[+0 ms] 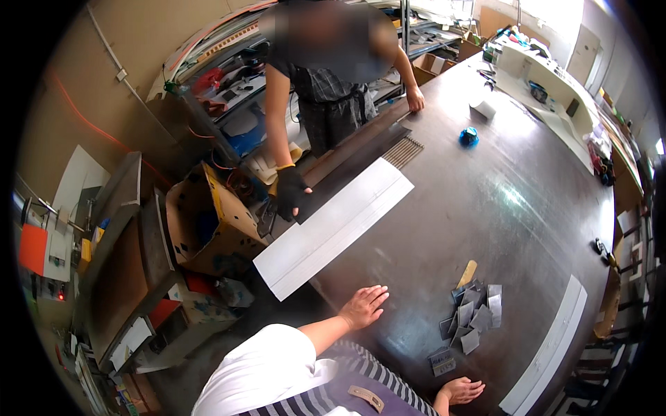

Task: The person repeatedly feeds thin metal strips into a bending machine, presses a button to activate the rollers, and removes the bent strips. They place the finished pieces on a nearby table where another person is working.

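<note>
The left hand [364,307] lies palm down at the near edge of the dark, smooth bench [409,249], fingers nearly straight and close together, pointing rightward, with nothing visible in its hold. The right hand [463,391] is spread flat likewise, grasping nothing visible, its fingers also pointing right.

Just beyond the right hand lies a small rectangular dark-grey plate [442,362], its long axis running roughly left to right. Farther beyond is a loose heap of thin grey rectangular pieces [480,317], pointing various ways, with a narrow tan strip [467,273] behind, aimed away. Right of that hand, a long pale strip [546,349] stretches away, slanting rightward.

Beyond the left hand, a long white creased panel [334,227] runs from near left to far right. A co-worker's black-gloved hand [290,196] is at its far side; whether they touch is unclear.
</note>
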Available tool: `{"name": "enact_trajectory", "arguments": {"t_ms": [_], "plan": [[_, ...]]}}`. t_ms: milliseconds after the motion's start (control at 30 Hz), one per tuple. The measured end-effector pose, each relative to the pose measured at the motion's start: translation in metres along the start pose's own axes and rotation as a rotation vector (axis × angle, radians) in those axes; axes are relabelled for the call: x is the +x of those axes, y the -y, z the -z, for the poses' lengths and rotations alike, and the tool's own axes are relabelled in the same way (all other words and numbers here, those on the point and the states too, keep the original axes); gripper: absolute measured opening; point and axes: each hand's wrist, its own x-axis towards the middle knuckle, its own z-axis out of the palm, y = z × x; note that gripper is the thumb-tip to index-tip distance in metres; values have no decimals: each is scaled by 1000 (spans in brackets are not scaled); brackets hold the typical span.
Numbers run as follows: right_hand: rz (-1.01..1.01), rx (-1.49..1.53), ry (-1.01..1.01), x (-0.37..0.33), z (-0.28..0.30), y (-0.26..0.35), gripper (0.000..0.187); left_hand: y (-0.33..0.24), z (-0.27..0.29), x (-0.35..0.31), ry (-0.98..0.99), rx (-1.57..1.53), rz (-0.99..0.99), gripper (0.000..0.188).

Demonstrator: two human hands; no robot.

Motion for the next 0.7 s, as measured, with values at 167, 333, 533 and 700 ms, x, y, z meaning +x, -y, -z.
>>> {"name": "enact_trajectory", "arguments": {"t_ms": [167, 333, 533, 700], "plan": [[62, 88, -214, 8, 29, 13, 33, -1, 5, 5, 11, -10, -5, 52], [79, 103, -256, 14, 43, 18, 29, -2, 8, 7, 32, 5, -3, 51], [80, 97, -308, 14, 38, 16, 29, 0, 4, 4, -18, 4, -18, 51], [91, 104, -328, 9, 44, 12, 29, 0, 0, -2, -36, -1, -25, 51]]}}
